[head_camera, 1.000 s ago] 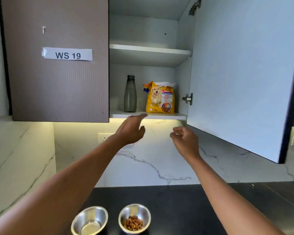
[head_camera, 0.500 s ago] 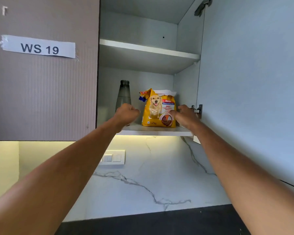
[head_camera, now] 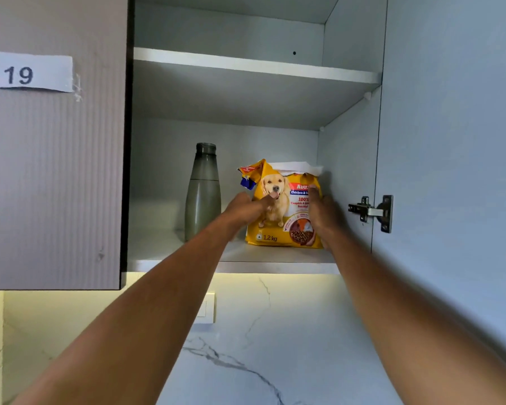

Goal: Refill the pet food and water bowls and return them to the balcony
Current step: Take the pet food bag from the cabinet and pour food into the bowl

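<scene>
Dog food bag (head_camera: 276, 229) stands upright at the right end of the lower cupboard shelf (head_camera: 170, 249), with a grey bottle (head_camera: 202, 194) just to its left. Both the left grip (head_camera: 244, 207) and right grip (head_camera: 323, 214) are closed round its sides, thumbs across the front. Looks like the fetch-the-food step. Next move, I reckon: lift it clear and bring it down, keeping the torn-open top upright so no kibble spills.

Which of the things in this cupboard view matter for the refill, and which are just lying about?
Job: dog food bag, gripped at its sides by left hand and right hand; grey bottle, possibly for the water.
Lying about: door hinge, paper label, wall switch.
</scene>
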Available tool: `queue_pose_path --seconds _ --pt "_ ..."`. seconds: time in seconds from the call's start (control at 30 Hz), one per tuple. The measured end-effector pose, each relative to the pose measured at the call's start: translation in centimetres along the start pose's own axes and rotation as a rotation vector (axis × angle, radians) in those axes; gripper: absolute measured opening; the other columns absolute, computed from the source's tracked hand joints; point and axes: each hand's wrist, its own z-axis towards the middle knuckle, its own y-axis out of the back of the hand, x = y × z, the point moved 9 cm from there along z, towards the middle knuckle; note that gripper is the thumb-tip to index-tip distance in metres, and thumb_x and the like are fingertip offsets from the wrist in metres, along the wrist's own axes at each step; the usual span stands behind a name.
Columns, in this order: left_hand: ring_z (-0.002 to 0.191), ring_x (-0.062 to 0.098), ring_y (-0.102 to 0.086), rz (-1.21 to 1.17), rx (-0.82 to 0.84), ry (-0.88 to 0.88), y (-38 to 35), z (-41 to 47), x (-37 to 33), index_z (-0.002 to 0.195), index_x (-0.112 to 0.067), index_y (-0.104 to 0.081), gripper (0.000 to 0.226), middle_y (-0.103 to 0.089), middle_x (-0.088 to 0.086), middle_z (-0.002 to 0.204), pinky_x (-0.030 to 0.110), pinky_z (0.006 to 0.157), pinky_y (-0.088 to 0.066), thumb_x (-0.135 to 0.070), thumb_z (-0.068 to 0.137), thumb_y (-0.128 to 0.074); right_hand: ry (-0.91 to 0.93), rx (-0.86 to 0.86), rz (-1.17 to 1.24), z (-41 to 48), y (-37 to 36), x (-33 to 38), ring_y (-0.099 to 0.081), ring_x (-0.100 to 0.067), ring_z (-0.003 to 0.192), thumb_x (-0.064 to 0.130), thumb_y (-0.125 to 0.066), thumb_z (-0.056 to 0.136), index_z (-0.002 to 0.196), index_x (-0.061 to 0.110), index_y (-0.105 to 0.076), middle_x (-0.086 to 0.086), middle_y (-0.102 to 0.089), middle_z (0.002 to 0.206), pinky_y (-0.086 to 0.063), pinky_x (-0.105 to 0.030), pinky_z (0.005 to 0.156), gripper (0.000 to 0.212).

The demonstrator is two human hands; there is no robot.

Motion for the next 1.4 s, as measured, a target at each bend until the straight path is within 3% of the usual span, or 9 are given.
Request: queue_pose_path --seconds 0.1,0.2,0.3,0.4,0.53,0.73,1.1,1.33,1.4 --pt "0.104 0.023 -0.060 -0.048 0.040 0.023 -1.2 0.8 0.3 0.112 -0.017 -0.055 0.049 -0.063 0.003 0.114 0.030 0.076 -0.046 -0.062 0.092 -0.057 -0.034 0.079 0.102 2.4 -0.7 -2.2 -0.080 -0.030 0.079 0.085 -0.043 0.084 0.083 0.021 -0.075 -0.004 -0.082 0.084 -0.065 -0.053 0.085 0.072" --pt "0.107 0.023 -0.061 -0.060 0.044 0.034 -1.5 1.2 0.9 0.123 -0.017 -0.056 0.061 -0.065 0.005 0.125 0.036 0.083 -0.047 -0.067 0.088 -0.058 -0.013 0.124 0.134 6.0 -1.4 -4.8 -0.081 -0.030 0.077 0.095 -0.044 0.063 0.088 0.024 -0.081 -0.002 -0.082 0.081 -0.064 -0.057 0.087 0.085" --pt "0.114 0.027 -0.063 -0.055 0.031 0.034 -1.2 0.8 1.3 0.130 -0.018 -0.055 0.074 -0.066 0.005 0.130 0.039 0.085 -0.050 -0.073 0.082 -0.060 -0.015 0.104 0.139 2.3 -0.5 -2.4 -0.081 -0.028 0.076 0.090 -0.044 0.076 0.090 0.021 -0.079 -0.003 -0.082 0.082 -0.066 -0.053 0.083 0.079" --pt "0.109 0.025 -0.063 -0.086 0.022 0.008 -0.7 -0.5 1.1 0.129 -0.017 -0.056 0.069 -0.067 0.004 0.127 0.038 0.083 -0.049 -0.070 0.085 -0.060 -0.019 0.101 0.147 -1.4 0.0 -0.2 -0.075 -0.018 0.069 0.064 -0.047 0.103 0.091 0.020 -0.071 -0.001 -0.078 0.084 -0.062 -0.030 0.064 0.051" --pt "0.108 0.025 -0.064 -0.132 0.011 -0.019 0.3 -2.9 0.6 0.129 -0.018 -0.056 0.066 -0.067 0.004 0.128 0.038 0.083 -0.051 -0.068 0.086 -0.060 -0.021 0.127 0.172 -3.5 0.6 0.5 -0.072 -0.009 0.065 0.060 -0.049 0.104 0.092 0.026 -0.067 0.003 -0.075 0.084 -0.053 -0.021 0.050 0.041" --pt "0.109 0.025 -0.065 -0.193 0.047 -0.083 2.3 -8.4 -0.7 0.131 -0.017 -0.057 0.063 -0.068 0.004 0.127 0.038 0.086 -0.052 -0.064 0.088 -0.061 -0.016 0.086 0.306 -9.4 2.0 2.7 -0.081 -0.023 0.088 0.070 -0.060 0.094 0.120 0.016 -0.066 -0.005 -0.081 0.107 -0.065 -0.037 0.075 0.060" --pt "0.113 0.023 -0.069 -0.353 0.043 -0.203 7.4 -23.6 -0.2 0.135 -0.021 -0.048 0.059 -0.068 0.000 0.130 0.050 0.098 -0.057 -0.055 0.089 -0.066 0.077 -0.058 0.451 -23.4 3.3 5.4 -0.081 -0.023 0.091 0.064 -0.064 0.095 0.104 0.020 -0.057 -0.004 -0.080 0.106 -0.067 -0.044 0.081 0.045" --pt "0.105 0.016 -0.074 -0.340 0.105 -0.220 9.7 -35.4 8.3 0.123 -0.030 -0.062 0.035 -0.075 -0.003 0.118 0.044 0.091 -0.060 -0.044 0.091 -0.070 0.001 0.011 0.499 -36.4 -0.8 -0.7 -0.078 -0.021 0.097 0.062 -0.064 0.095 0.098 0.021 -0.062 -0.002 -0.078 0.101 -0.063 -0.045 0.085 0.042" --pt "0.109 0.022 -0.073 -0.334 0.129 -0.169 9.7 -38.2 12.3 0.129 -0.027 -0.059 0.049 -0.073 0.001 0.123 0.051 0.094 -0.058 -0.049 0.087 -0.073 -0.062 0.057 0.520 -40.5 -2.8 -3.8 -0.076 -0.016 0.095 0.061 -0.061 0.098 0.097 0.025 -0.061 0.001 -0.077 0.099 -0.060 -0.041 0.082 0.035"
